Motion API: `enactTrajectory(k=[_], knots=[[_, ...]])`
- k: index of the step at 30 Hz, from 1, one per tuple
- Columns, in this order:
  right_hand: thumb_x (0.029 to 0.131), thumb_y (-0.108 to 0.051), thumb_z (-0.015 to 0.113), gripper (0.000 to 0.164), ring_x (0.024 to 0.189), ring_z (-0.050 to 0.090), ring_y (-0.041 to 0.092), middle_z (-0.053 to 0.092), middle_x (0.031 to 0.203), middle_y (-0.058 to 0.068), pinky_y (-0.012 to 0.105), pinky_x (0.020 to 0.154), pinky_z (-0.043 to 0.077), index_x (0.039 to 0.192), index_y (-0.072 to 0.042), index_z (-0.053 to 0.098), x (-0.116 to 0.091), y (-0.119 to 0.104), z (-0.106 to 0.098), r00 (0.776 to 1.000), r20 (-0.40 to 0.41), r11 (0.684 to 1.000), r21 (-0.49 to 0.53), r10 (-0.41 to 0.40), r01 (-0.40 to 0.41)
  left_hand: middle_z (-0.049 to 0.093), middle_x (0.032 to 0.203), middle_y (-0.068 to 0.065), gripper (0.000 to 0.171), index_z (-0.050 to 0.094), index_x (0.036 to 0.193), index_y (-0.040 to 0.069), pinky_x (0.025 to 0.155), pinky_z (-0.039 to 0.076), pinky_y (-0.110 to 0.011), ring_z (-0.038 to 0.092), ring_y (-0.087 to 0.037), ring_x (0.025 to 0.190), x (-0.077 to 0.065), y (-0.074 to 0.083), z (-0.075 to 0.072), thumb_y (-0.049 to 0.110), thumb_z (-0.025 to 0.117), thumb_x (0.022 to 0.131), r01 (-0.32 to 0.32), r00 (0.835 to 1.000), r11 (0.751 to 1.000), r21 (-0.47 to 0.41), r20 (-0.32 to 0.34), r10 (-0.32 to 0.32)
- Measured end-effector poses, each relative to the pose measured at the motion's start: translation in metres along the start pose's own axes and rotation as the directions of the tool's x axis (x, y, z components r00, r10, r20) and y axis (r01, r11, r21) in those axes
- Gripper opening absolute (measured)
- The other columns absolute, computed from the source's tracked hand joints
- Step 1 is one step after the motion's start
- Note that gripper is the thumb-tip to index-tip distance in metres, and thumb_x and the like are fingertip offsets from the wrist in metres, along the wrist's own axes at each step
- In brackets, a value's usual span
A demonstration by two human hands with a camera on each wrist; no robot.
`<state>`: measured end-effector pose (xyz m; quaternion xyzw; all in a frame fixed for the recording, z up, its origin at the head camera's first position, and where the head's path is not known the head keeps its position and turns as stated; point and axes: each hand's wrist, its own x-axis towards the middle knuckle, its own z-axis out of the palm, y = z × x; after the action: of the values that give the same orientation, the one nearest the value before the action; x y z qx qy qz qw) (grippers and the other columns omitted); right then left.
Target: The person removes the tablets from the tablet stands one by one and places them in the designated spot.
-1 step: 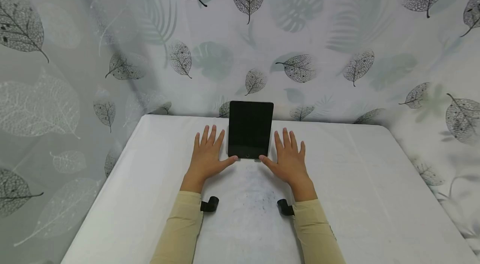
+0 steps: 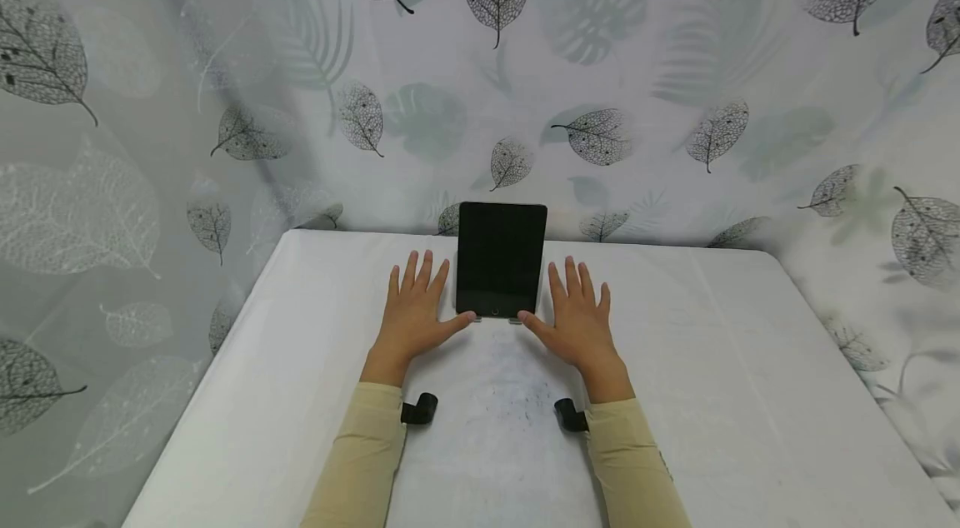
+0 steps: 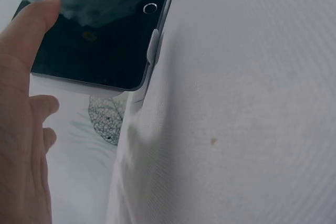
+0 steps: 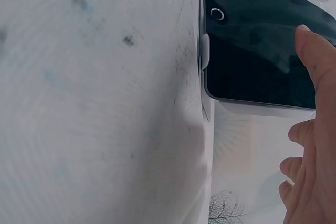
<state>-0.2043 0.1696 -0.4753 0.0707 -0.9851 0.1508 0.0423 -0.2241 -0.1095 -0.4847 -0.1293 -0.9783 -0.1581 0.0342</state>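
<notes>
A black tablet (image 2: 501, 260) is standing propped up near the far edge of the table, its dark screen facing the person and its round home button (image 3: 150, 8) sitting at the lower end. Two small grey lips (image 4: 205, 51) are supporting it along the bottom edge. The left hand (image 2: 411, 313) is hovering or resting just beside the tablet's left side, its fingers straight and spread apart, clasping nothing, while its thumb is pointing inward at the lower left corner. The right hand (image 2: 577, 324) is mirroring it on the other side, fingers likewise extended and parted, its thumb reaching toward the lower right corner. In the wrist views each thumb is overlapping the screen, though I cannot tell whether either is touching it. Beige sleeves (image 2: 360, 453) are covering both forearms, and a black attachment (image 2: 422, 409) is jutting inward from each one near the wrist. Beneath everything a white cloth (image 2: 742, 395) is covering the table, with dark and bluish smudges (image 2: 517, 399) showing between the arms. Behind, a pale backdrop (image 2: 465, 53) is hanging, printed with black, white and grey-green leaves.
</notes>
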Motion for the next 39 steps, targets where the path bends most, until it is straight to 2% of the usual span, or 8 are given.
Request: enactTrajectory(k=[4,8,12,17,21,26,30,39], knots=[[0.092,-0.071,0.055,0.1,0.159,0.007,0.04,0.01,0.172,0.017,0.072,0.123,0.007,0.165,-0.014,0.018,0.001,0.0,0.0,1.0,-0.016,1.0,0.024,-0.004,0.004,0.011,0.173,-0.012,0.101,0.019,0.165,0.018,0.129,-0.001,-0.059,-0.002,-0.032,0.161,0.0,0.001,-0.002,0.077,0.051,0.09,-0.015,0.999,0.998,-0.067,-0.041,0.013],[0.096,-0.06,0.058,0.089,0.152,0.028,0.041,0.029,0.165,0.02,0.067,0.122,0.022,0.162,-0.01,0.027,0.001,0.0,0.003,0.993,-0.115,0.988,0.146,-0.025,0.042,0.033,0.164,-0.015,0.088,0.029,0.162,0.015,0.126,0.022,-0.059,0.025,-0.036,0.153,0.002,0.003,-0.001,0.063,0.058,0.094,-0.056,0.989,0.971,-0.231,-0.147,0.022],[0.099,-0.045,0.063,0.072,0.133,0.05,0.038,0.051,0.147,0.02,0.06,0.112,0.042,0.155,-0.006,0.042,0.002,-0.004,0.006,0.972,-0.236,0.931,0.352,-0.006,0.092,0.046,0.146,-0.014,0.076,0.037,0.159,0.016,0.114,0.042,-0.055,0.043,-0.033,0.136,0.003,0.004,0.002,0.05,0.064,0.097,-0.079,0.977,0.897,-0.435,-0.215,-0.018],[0.099,-0.033,0.065,0.058,0.121,0.06,0.032,0.06,0.133,0.017,0.054,0.104,0.051,0.149,-0.006,0.051,0.002,-0.009,0.012,0.961,-0.272,0.841,0.529,0.041,0.114,0.051,0.139,-0.018,0.066,0.044,0.155,0.015,0.107,0.049,-0.051,0.053,-0.031,0.125,0.006,0.007,0.008,0.037,0.068,0.097,-0.112,0.969,0.791,-0.601,-0.241,-0.046],[0.1,-0.029,0.066,0.055,0.12,0.062,0.032,0.06,0.131,0.016,0.052,0.106,0.052,0.148,-0.007,0.052,0.002,-0.013,0.013,0.97,-0.237,0.797,0.595,0.053,0.102,0.052,0.136,-0.018,0.062,0.046,0.153,0.014,0.105,0.051,-0.049,0.054,-0.03,0.122,0.006,0.01,0.011,0.03,0.068,0.098,-0.126,0.969,0.744,-0.656,-0.241,-0.048],[0.099,-0.025,0.067,0.055,0.121,0.062,0.032,0.058,0.132,0.017,0.049,0.108,0.052,0.148,-0.006,0.051,0.003,-0.016,0.012,0.975,-0.206,0.764,0.642,0.087,0.068,0.052,0.135,-0.013,0.06,0.047,0.153,0.016,0.102,0.052,-0.049,0.053,-0.028,0.119,0.006,0.015,0.014,0.029,0.068,0.098,-0.12,0.972,0.708,-0.696,-0.227,-0.057],[0.1,-0.023,0.066,0.055,0.122,0.06,0.032,0.055,0.132,0.017,0.047,0.11,0.051,0.15,-0.007,0.049,0.003,-0.017,0.012,0.977,-0.178,0.708,0.705,0.121,0.041,0.05,0.135,-0.012,0.059,0.049,0.153,0.019,0.101,0.052,-0.049,0.053,-0.027,0.117,0.007,0.018,0.015,0.028,0.068,0.098,-0.109,0.974,0.68,-0.725,-0.215,-0.074],[0.098,-0.017,0.068,0.052,0.122,0.059,0.032,0.057,0.133,0.018,0.046,0.107,0.052,0.146,-0.005,0.053,0.005,-0.017,0.023,0.966,-0.152,0.57,0.822,0.21,0.005,0.053,0.128,-0.014,0.058,0.051,0.151,0.017,0.099,0.054,-0.048,0.054,-0.029,0.114,0.008,0.021,0.023,0.02,0.069,0.096,-0.086,0.963,0.648,-0.756,-0.229,-0.139]])
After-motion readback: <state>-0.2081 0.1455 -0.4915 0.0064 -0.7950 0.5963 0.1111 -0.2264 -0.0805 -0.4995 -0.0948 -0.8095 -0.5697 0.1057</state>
